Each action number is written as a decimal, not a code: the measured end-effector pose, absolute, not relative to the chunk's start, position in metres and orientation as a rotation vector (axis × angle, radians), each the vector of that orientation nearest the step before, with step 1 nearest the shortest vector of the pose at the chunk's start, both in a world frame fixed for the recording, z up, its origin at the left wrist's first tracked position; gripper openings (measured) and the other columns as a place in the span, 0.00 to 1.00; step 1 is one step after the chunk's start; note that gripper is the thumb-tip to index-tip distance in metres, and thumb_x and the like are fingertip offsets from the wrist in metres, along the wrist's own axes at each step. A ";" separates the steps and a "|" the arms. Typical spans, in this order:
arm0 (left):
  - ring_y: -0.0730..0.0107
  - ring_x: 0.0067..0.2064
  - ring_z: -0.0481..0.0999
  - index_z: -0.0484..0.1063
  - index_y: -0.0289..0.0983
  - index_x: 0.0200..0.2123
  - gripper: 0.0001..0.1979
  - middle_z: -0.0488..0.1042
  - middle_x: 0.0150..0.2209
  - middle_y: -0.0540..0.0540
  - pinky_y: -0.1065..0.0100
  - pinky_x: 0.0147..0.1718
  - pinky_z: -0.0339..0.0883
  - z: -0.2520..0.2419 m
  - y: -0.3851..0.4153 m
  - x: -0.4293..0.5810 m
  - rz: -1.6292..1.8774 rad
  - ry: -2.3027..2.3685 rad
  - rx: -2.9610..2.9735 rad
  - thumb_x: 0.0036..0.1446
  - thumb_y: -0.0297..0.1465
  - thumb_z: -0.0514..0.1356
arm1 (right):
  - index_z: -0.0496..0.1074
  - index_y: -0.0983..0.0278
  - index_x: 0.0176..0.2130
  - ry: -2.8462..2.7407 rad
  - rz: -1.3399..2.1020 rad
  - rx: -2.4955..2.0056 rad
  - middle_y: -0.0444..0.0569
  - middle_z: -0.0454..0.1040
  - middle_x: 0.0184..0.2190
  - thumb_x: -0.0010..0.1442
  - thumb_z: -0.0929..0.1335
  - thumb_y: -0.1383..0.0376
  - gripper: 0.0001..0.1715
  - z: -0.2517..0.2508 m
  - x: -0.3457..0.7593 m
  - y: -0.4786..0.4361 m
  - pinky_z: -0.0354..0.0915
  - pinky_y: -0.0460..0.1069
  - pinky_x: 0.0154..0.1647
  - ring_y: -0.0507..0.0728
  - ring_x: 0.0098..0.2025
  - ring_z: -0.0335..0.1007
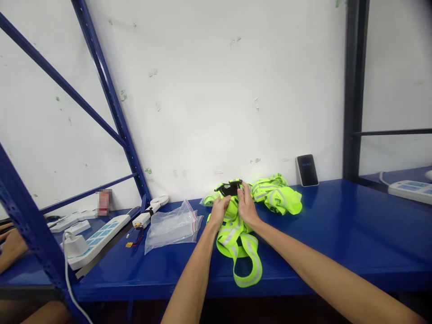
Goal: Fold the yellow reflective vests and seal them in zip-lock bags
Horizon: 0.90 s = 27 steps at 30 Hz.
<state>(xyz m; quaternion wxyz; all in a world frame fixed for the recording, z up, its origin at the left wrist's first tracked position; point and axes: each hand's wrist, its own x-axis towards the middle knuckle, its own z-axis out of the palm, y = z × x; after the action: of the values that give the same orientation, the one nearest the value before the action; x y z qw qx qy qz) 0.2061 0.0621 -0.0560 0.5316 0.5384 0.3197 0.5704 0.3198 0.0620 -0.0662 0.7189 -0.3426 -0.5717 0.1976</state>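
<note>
Strapping, neon yellow w/ pale reflective stripes, lies in loose loops on blue bench, one loop toward front edge; black part at far end. We see L hand pinching black part's near edge, R hand gripping its R side, fingers fairly straight. 2nd neon pile beyond R hand; clear bags to L. Hands hide some strapping from us.

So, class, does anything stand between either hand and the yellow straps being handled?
Nothing visible does: the left hand and right hand both touch the yellow straps. The plastic bags lie to the left, the other yellow bundle to the right, neither between.
</note>
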 end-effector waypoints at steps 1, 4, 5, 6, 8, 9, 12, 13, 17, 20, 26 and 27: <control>0.73 0.24 0.68 0.71 0.34 0.31 0.20 0.67 0.22 0.50 0.72 0.25 0.60 -0.054 0.061 0.206 1.336 0.742 1.218 0.45 0.45 0.66 | 0.62 0.60 0.57 -1.290 0.411 -0.761 0.54 0.66 0.55 0.65 0.58 0.53 0.25 -0.067 0.321 0.062 0.54 0.58 0.61 0.61 0.59 0.60; 0.73 0.24 0.68 0.71 0.35 0.40 0.31 0.67 0.24 0.50 0.73 0.23 0.60 -0.048 0.058 0.205 1.247 0.692 1.056 0.45 0.56 0.61 | 0.63 0.58 0.56 -1.464 0.278 -0.715 0.54 0.67 0.51 0.67 0.57 0.56 0.22 -0.067 0.322 0.058 0.57 0.58 0.59 0.62 0.56 0.62; 0.74 0.23 0.67 0.70 0.35 0.41 0.32 0.67 0.24 0.50 0.73 0.22 0.59 -0.045 0.056 0.203 1.227 0.676 1.022 0.45 0.58 0.59 | 0.63 0.57 0.57 -1.533 0.230 -0.680 0.54 0.67 0.50 0.67 0.56 0.58 0.21 -0.067 0.322 0.057 0.58 0.58 0.58 0.61 0.55 0.63; 0.74 0.22 0.66 0.69 0.36 0.42 0.32 0.66 0.24 0.51 0.74 0.21 0.58 -0.042 0.055 0.201 1.215 0.671 0.994 0.46 0.58 0.59 | 0.63 0.57 0.57 -1.594 0.190 -0.642 0.54 0.66 0.51 0.67 0.56 0.59 0.21 -0.067 0.321 0.055 0.59 0.58 0.58 0.61 0.55 0.63; 0.75 0.21 0.66 0.69 0.36 0.40 0.30 0.66 0.23 0.51 0.73 0.20 0.58 -0.038 0.052 0.197 1.210 0.687 0.948 0.47 0.56 0.60 | 0.60 0.55 0.59 -1.688 0.140 -0.578 0.54 0.64 0.52 0.68 0.55 0.61 0.23 -0.066 0.321 0.052 0.60 0.58 0.58 0.61 0.55 0.62; 0.74 0.22 0.66 0.69 0.37 0.39 0.28 0.66 0.23 0.50 0.73 0.21 0.59 -0.037 0.050 0.195 1.210 0.695 0.928 0.47 0.55 0.60 | 0.59 0.55 0.61 -1.721 0.128 -0.560 0.54 0.63 0.52 0.68 0.55 0.62 0.23 -0.066 0.320 0.052 0.60 0.58 0.58 0.61 0.56 0.61; 0.73 0.23 0.68 0.69 0.37 0.35 0.22 0.67 0.24 0.50 0.72 0.22 0.62 -0.036 0.049 0.194 1.254 0.669 0.848 0.49 0.50 0.60 | 0.56 0.53 0.63 -1.811 0.099 -0.562 0.53 0.61 0.54 0.68 0.55 0.63 0.25 -0.065 0.322 0.052 0.59 0.59 0.59 0.61 0.58 0.59; 0.74 0.23 0.68 0.69 0.36 0.34 0.20 0.67 0.24 0.49 0.72 0.22 0.61 -0.036 0.049 0.194 1.282 0.655 0.818 0.50 0.48 0.60 | 0.56 0.52 0.63 -1.831 0.084 -0.584 0.53 0.61 0.55 0.67 0.56 0.63 0.25 -0.064 0.324 0.052 0.59 0.59 0.59 0.61 0.58 0.59; 0.75 0.24 0.68 0.70 0.37 0.35 0.16 0.70 0.26 0.49 0.74 0.21 0.59 -0.038 0.054 0.200 1.398 0.623 0.764 0.51 0.44 0.60 | 0.58 0.52 0.62 -1.801 0.004 -0.753 0.54 0.62 0.54 0.65 0.61 0.61 0.27 -0.059 0.333 0.049 0.60 0.60 0.57 0.64 0.56 0.60; 0.74 0.26 0.70 0.70 0.36 0.35 0.15 0.71 0.27 0.49 0.74 0.23 0.61 -0.037 0.058 0.201 1.536 0.588 0.724 0.53 0.43 0.59 | 0.64 0.56 0.58 -1.730 0.018 -0.837 0.54 0.67 0.48 0.63 0.63 0.60 0.24 -0.056 0.338 0.046 0.63 0.59 0.52 0.63 0.51 0.64; 0.74 0.28 0.72 0.70 0.36 0.36 0.15 0.73 0.30 0.49 0.74 0.25 0.62 -0.041 0.065 0.203 1.811 0.653 0.720 0.56 0.43 0.57 | 0.72 0.61 0.43 -1.695 -0.045 -0.895 0.51 0.67 0.40 0.58 0.66 0.64 0.12 -0.056 0.336 0.050 0.65 0.55 0.48 0.60 0.44 0.67; 0.73 0.28 0.73 0.70 0.36 0.36 0.15 0.73 0.30 0.49 0.74 0.25 0.62 -0.042 0.065 0.204 1.817 0.690 0.734 0.56 0.43 0.56 | 0.72 0.62 0.42 -1.698 -0.083 -0.910 0.52 0.66 0.40 0.58 0.67 0.65 0.11 -0.057 0.335 0.051 0.66 0.55 0.46 0.60 0.43 0.67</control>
<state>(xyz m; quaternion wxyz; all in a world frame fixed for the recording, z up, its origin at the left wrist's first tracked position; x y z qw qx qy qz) 0.2040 0.0649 -0.0422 0.5074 0.3046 0.2863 0.7535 0.3350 0.0507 -0.0572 0.5701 -0.3878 -0.7235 -0.0352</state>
